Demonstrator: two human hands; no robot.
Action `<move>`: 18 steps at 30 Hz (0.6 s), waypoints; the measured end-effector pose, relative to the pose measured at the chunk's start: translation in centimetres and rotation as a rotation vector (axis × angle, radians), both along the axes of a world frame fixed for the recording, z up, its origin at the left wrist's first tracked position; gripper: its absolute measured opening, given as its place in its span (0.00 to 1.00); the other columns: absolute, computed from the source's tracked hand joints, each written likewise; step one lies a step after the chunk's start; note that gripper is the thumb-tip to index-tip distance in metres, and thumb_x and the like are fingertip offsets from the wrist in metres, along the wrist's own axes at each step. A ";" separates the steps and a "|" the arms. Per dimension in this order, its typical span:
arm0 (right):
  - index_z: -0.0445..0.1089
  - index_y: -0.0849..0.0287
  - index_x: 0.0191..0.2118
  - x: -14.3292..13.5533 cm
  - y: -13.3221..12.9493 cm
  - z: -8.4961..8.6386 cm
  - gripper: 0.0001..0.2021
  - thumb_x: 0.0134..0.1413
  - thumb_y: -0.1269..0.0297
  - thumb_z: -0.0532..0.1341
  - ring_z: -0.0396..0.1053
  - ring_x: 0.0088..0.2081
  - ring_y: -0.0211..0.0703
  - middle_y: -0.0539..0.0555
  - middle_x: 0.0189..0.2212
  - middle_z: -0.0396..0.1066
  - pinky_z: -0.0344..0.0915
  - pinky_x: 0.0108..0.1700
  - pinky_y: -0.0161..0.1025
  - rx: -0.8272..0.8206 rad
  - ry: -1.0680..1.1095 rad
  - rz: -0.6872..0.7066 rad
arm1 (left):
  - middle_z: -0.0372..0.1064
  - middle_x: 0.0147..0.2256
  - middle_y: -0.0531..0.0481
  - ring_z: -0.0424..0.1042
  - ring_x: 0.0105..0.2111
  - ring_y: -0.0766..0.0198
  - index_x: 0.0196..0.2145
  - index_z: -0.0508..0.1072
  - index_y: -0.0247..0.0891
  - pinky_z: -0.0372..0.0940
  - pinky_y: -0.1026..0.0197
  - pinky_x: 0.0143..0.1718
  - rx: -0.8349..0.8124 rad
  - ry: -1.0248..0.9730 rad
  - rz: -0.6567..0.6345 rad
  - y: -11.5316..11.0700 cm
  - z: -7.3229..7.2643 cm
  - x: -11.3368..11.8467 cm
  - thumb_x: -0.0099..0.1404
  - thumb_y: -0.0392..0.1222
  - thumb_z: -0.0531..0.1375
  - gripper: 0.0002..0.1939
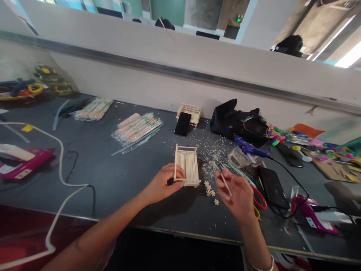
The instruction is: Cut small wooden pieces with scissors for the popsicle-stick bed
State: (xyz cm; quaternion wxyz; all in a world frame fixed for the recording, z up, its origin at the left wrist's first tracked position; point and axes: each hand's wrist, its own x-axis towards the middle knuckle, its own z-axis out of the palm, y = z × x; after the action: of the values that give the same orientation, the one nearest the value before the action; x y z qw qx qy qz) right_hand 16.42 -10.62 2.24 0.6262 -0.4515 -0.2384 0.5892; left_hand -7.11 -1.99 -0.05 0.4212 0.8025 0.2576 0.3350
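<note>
My left hand (166, 182) grips the near left corner of a small wooden stick frame (188, 165), thumb in front and fingers behind its side. The frame has a slatted base of pale sticks with raised rails. To its right, my right hand (235, 190) is turned palm up, with a short thin wooden stick (226, 184) between its fingers. Several small flower-shaped wooden pieces (208, 189) lie on the table between the two hands. Crumbs of cut wood (211, 158) are scattered just beyond them.
A finished-looking miniature stick bench (190, 109) stands at the back with a phone (183, 124) leaning on it. A blue glue gun (251, 146) rests on a clear tub, its cord running right. Red-handled scissors (261, 197) lie beside my right hand. Bagged sticks (138, 130) lie left.
</note>
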 end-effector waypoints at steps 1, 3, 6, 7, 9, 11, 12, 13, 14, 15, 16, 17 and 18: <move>0.67 0.55 0.25 -0.3 -0.1 0.2 0.09 0.40 0.57 0.64 0.56 0.21 0.34 0.50 0.26 0.69 0.45 0.14 0.28 0.004 -0.033 0.009 | 0.75 0.34 0.47 0.71 0.39 0.58 0.28 0.73 0.41 0.62 0.52 0.47 0.025 -0.003 -0.011 0.0 0.0 0.0 0.61 0.42 0.59 0.06; 0.65 0.55 0.24 -1.3 -0.4 0.3 0.09 0.41 0.58 0.65 0.48 0.18 0.31 0.47 0.22 0.63 0.42 0.15 0.28 0.012 -0.174 0.012 | 0.75 0.34 0.48 0.71 0.38 0.59 0.28 0.72 0.40 0.62 0.52 0.47 0.049 -0.005 -0.031 0.1 0.0 0.0 0.61 0.41 0.60 0.06; 0.69 0.56 0.25 -3.1 -1.0 0.0 0.07 0.47 0.60 0.65 0.52 0.18 0.31 0.45 0.18 0.60 0.50 0.18 0.29 0.117 -0.560 -0.029 | 0.74 0.35 0.48 0.70 0.38 0.59 0.27 0.72 0.40 0.62 0.53 0.47 0.046 0.006 -0.034 0.2 -0.1 0.0 0.61 0.41 0.61 0.06; 0.71 0.56 0.26 -3.7 -1.3 -0.2 0.05 0.48 0.62 0.65 0.56 0.20 0.32 0.46 0.20 0.63 0.55 0.20 0.30 0.195 -0.728 -0.042 | 0.74 0.35 0.49 0.70 0.38 0.59 0.26 0.72 0.40 0.62 0.53 0.47 0.046 0.012 -0.037 0.2 -0.1 0.0 0.61 0.41 0.61 0.06; 0.75 0.56 0.30 -4.9 -1.7 -0.8 0.03 0.51 0.65 0.64 0.60 0.22 0.33 0.48 0.23 0.68 0.59 0.23 0.31 0.350 -1.034 -0.069 | 0.74 0.35 0.49 0.69 0.39 0.59 0.26 0.73 0.40 0.61 0.54 0.48 0.046 0.015 -0.041 0.2 -0.2 0.1 0.61 0.42 0.63 0.07; 0.77 0.54 0.38 -5.9 -1.9 -1.6 0.06 0.55 0.65 0.63 0.64 0.22 0.33 0.49 0.27 0.71 0.62 0.24 0.31 0.460 -1.229 -0.063 | 0.74 0.36 0.49 0.68 0.40 0.59 0.26 0.73 0.40 0.61 0.54 0.48 0.043 0.009 -0.044 0.2 -0.4 0.1 0.61 0.43 0.64 0.08; 0.77 0.54 0.41 -6.3 -1.9 -2.0 0.08 0.57 0.64 0.62 0.66 0.24 0.34 0.51 0.29 0.72 0.64 0.26 0.31 0.490 -1.293 -0.059 | 0.74 0.36 0.49 0.68 0.41 0.59 0.26 0.74 0.41 0.61 0.55 0.48 0.040 0.005 -0.045 0.3 -0.6 0.1 0.61 0.43 0.64 0.07; 0.77 0.55 0.43 -6.6 -1.8 -2.4 0.09 0.59 0.64 0.61 0.69 0.26 0.36 0.52 0.30 0.74 0.66 0.28 0.32 0.509 -1.344 -0.066 | 0.74 0.37 0.49 0.68 0.41 0.59 0.27 0.74 0.41 0.61 0.55 0.48 0.038 0.001 -0.049 0.3 -0.7 0.1 0.61 0.44 0.64 0.07; 0.77 0.55 0.44 -6.9 -1.6 -2.7 0.10 0.61 0.64 0.59 0.71 0.28 0.37 0.53 0.31 0.74 0.68 0.31 0.33 0.518 -1.385 -0.078 | 0.74 0.37 0.49 0.68 0.41 0.59 0.27 0.74 0.41 0.61 0.55 0.48 0.036 -0.003 -0.055 0.3 -0.8 0.1 0.62 0.44 0.64 0.07; 0.76 0.56 0.43 -7.1 -1.5 -3.0 0.10 0.63 0.64 0.58 0.73 0.30 0.38 0.54 0.32 0.75 0.69 0.33 0.33 0.519 -1.417 -0.093 | 0.74 0.37 0.49 0.68 0.41 0.59 0.28 0.75 0.41 0.61 0.55 0.48 0.035 -0.006 -0.063 0.4 -0.8 0.1 0.62 0.44 0.64 0.07; 0.76 0.56 0.42 -7.3 -1.3 -3.2 0.10 0.64 0.65 0.56 0.73 0.32 0.39 0.55 0.32 0.75 0.69 0.35 0.33 0.515 -1.443 -0.106 | 0.74 0.37 0.49 0.68 0.41 0.59 0.28 0.75 0.41 0.61 0.55 0.48 0.034 -0.008 -0.070 0.5 -0.9 0.0 0.62 0.44 0.64 0.07; 0.76 0.56 0.40 -7.4 -1.1 -3.3 0.11 0.64 0.66 0.56 0.74 0.32 0.39 0.55 0.32 0.75 0.69 0.36 0.33 0.507 -1.462 -0.112 | 0.74 0.37 0.49 0.68 0.41 0.59 0.28 0.75 0.41 0.61 0.55 0.48 0.031 -0.008 -0.076 0.5 -0.9 0.0 0.62 0.45 0.64 0.07; 0.76 0.56 0.38 -7.5 -1.0 -3.3 0.11 0.64 0.67 0.55 0.73 0.32 0.38 0.54 0.31 0.75 0.69 0.35 0.33 0.495 -1.476 -0.113 | 0.75 0.37 0.49 0.68 0.41 0.59 0.28 0.75 0.41 0.61 0.54 0.49 0.029 -0.007 -0.080 0.6 -1.0 0.0 0.62 0.45 0.64 0.07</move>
State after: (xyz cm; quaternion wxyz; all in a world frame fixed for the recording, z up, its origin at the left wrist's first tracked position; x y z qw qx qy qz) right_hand 8.94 -11.61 -1.10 0.4173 -0.5852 -0.6945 0.0332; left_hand -7.11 -1.38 -1.02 0.4237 0.8169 0.2189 0.3244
